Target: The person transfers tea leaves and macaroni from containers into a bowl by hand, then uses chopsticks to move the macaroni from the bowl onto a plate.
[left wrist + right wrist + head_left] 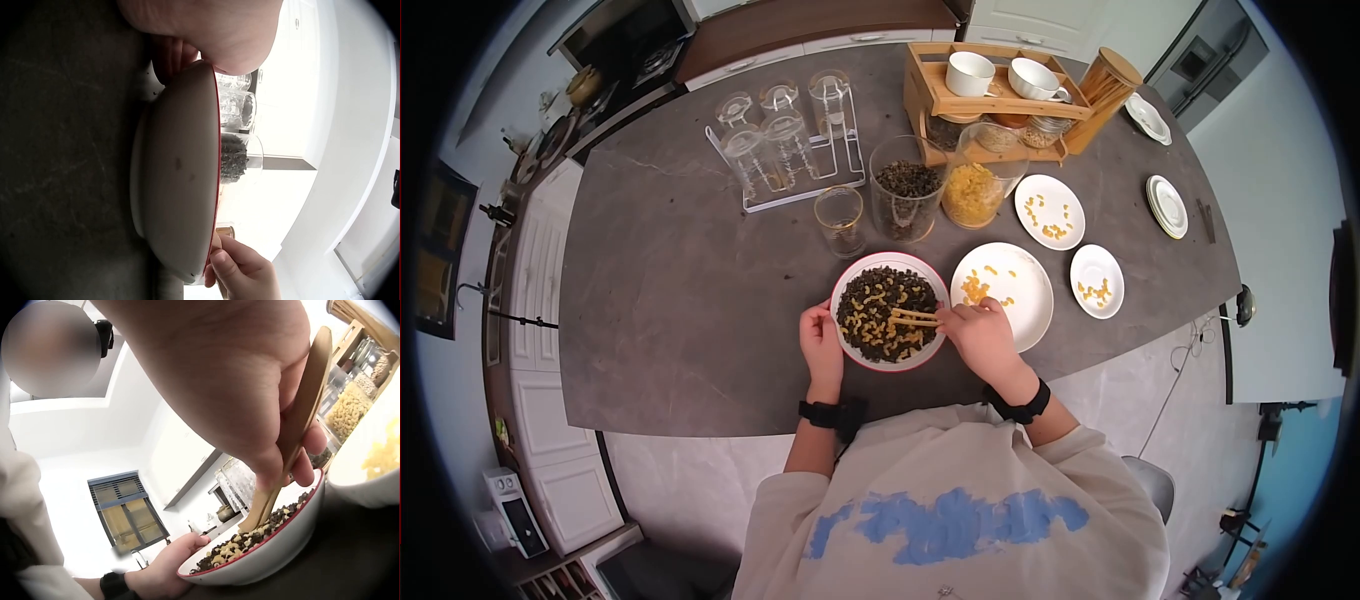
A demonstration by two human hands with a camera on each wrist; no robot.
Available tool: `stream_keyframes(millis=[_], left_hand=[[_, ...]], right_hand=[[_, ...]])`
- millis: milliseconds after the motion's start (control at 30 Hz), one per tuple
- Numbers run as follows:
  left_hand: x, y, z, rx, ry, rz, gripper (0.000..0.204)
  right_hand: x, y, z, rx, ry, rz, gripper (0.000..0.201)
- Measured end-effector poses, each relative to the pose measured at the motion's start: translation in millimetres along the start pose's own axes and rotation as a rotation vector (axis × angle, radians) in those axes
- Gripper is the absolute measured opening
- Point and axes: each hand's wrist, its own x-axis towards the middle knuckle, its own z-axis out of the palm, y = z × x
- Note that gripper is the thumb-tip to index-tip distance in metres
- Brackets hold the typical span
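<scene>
A white bowl with a red rim stands on the table in front of the person. Dark dried bits fill it, with yellow macaroni scattered over the top. At the bowl's left side, the left hand holds the rim between thumb and fingers. The right hand pinches wooden tongs, whose tips reach down into the bowl's contents. Just right of the bowl, a white plate carries several macaroni pieces and lies partly under the right hand in the head view.
Behind the bowl stand an empty glass, a jar of dark bits and a jar of macaroni. Two small plates with macaroni, one upper and one lower, lie rightward. A glass rack and wooden shelf stand farther back.
</scene>
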Motion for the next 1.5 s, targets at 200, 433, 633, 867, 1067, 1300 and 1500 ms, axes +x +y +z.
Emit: stream_keyframes(millis=[200, 433, 633, 867, 1067, 1300, 1500], left_hand=[[0.3, -0.5, -0.2, -0.007, -0.002, -0.002, 0.005], [0.9, -2.5, -2.5, -0.004, -0.011, 0.004, 0.005], [0.3, -0.5, -1.3, -0.002, -0.014, 0.009, 0.004], [0.5, -0.9, -1.2, -0.018, -0.009, 0.001, 0.004], [0.4, -1.3, -1.0, -0.01, -0.011, 0.007, 0.005], [0.5, -0.7, 0.4, -0.025, -0.002, 0.007, 0.005], [1.4, -1.7, 0.6, -0.021, -0.002, 0.007, 0.005]], right_hand=[[-9.4, 20.1, -16.3, 0.029, 0.07, 0.085, 0.018], [-29.4, 54.1, -32.3, -0.058, 0.065, 0.297, 0.018], [-37.2, 60.5, -27.4, -0.061, 0.063, 0.33, 0.019], [-16.7, 43.4, -26.0, -0.009, 0.089, 0.235, 0.022], [5.3, 20.3, -9.7, 0.074, 0.061, 0.089, 0.021], [26.2, -3.2, 7.8, 0.099, 0.042, -0.032, 0.02], [45.2, -12.2, 15.9, 0.079, 0.071, -0.105, 0.021]])
